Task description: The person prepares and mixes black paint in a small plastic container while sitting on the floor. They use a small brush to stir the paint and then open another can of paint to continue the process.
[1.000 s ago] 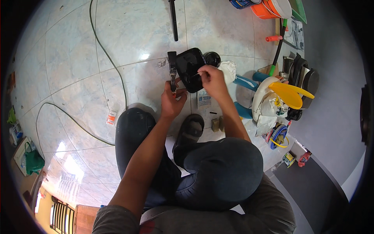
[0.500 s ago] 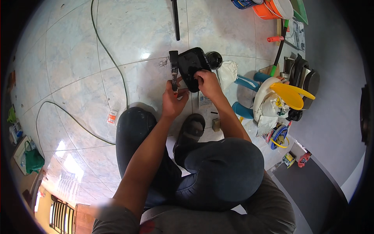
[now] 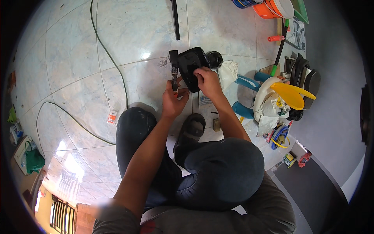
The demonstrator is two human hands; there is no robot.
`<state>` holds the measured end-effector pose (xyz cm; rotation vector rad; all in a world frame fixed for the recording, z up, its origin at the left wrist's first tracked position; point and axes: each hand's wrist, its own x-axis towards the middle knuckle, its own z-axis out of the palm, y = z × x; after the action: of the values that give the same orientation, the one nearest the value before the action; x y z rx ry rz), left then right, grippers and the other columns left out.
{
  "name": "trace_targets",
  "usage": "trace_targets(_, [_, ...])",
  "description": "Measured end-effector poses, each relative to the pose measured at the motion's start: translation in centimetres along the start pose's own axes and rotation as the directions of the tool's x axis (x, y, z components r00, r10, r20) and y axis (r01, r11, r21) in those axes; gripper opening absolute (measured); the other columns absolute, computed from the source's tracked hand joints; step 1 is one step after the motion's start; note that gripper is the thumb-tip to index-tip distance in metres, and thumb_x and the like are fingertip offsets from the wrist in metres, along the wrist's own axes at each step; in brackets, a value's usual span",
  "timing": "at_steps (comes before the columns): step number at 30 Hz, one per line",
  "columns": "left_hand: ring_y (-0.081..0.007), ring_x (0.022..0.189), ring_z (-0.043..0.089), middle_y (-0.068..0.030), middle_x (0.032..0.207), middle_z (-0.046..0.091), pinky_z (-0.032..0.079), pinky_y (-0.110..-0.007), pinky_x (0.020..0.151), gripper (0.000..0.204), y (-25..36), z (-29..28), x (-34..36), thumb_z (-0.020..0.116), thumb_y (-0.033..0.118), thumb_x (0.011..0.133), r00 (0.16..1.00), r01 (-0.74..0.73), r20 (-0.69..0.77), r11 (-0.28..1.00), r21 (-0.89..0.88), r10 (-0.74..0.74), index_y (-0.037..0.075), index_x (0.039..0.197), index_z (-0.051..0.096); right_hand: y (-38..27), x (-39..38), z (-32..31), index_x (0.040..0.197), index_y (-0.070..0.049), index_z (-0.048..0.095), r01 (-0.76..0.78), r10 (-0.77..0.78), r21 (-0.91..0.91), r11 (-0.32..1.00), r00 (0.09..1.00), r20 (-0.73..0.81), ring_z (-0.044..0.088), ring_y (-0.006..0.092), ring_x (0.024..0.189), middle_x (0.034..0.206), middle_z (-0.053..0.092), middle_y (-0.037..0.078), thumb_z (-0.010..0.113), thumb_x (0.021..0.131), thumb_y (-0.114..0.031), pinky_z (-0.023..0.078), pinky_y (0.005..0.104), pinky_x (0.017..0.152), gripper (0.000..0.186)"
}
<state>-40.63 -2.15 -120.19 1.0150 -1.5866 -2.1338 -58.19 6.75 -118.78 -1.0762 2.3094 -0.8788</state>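
Note:
My left hand (image 3: 175,100) is closed around the handle of a paintbrush (image 3: 174,64), whose head is coated black and points away from me. Just right of the brush, a black paint tray (image 3: 190,62) with a wet, shiny inside rests tilted near the floor. My right hand (image 3: 207,81) is over the tray's right side with fingers pinched together. Whatever lies between those fingertips is hidden. Against the tray's far right stands a round black container (image 3: 214,60).
A whitish crumpled bag (image 3: 228,74) lies right of the tray, beside a white and blue stool (image 3: 261,93) carrying a yellow scoop (image 3: 287,96). A black bar (image 3: 175,19) lies ahead. A green cable (image 3: 113,58) curves at left. Orange bucket (image 3: 269,9) stands far right.
My right hand's fingers have shifted slightly over the tray. The left hand and brush stay nearly where they were.

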Motion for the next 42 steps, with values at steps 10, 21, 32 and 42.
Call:
trace_targets(10, [-0.0272,0.103,0.082,-0.02,0.143,0.067,0.065,-0.034,0.086,0.039,0.4,0.1,-0.1,0.071,-0.008,0.091,1.0,0.021,0.015,0.999,0.028,-0.021,-0.001,0.116,0.042,1.7,-0.9,0.6,0.099,-0.001,0.075,0.083,-0.069,-0.099,0.992,0.988,0.139,0.07,0.045,0.095,0.097,0.072,0.022,0.067,0.085,0.007,0.056,0.051,0.083,0.018])
trace_targets(21, [-0.0284,0.11,0.079,-0.0197,0.139,0.067,0.064,-0.036,0.091,0.046,0.7,0.0,-0.2,0.073,-0.005,0.092,1.0,0.023,0.014,0.999,0.024,-0.023,-0.004,0.128,0.045,1.1,-0.6,0.1,0.099,0.0,0.073,0.163,-0.141,-0.168,0.972,0.981,0.135,0.067,0.0446,0.101,0.1,0.069,0.022,0.065,0.084,0.005,0.055,0.052,0.088,0.018])
trace_targets(32, [-0.028,0.104,0.082,-0.02,0.143,0.068,0.065,-0.035,0.088,0.039,0.4,-0.3,-0.2,0.071,-0.006,0.091,1.0,0.013,0.016,0.998,0.059,-0.014,0.0,0.115,0.041,0.2,-0.8,0.1,0.097,-0.002,0.074,-0.024,0.054,-0.153,0.988,0.98,0.191,0.07,0.0478,0.094,0.095,0.071,0.025,0.064,0.083,0.002,0.057,0.0551,0.084,0.017])
trace_targets(42, [-0.0253,0.1,0.082,-0.0195,0.141,0.07,0.064,-0.034,0.087,0.039,0.6,-0.1,-0.1,0.071,-0.006,0.091,0.999,0.039,0.031,0.999,0.031,-0.04,0.0,0.115,0.041,0.8,-0.9,-0.4,0.091,-0.002,0.075,-0.076,0.094,-0.114,0.991,0.981,0.168,0.073,0.045,0.084,0.085,0.073,0.024,0.063,0.08,0.004,0.059,0.0492,0.076,0.017])
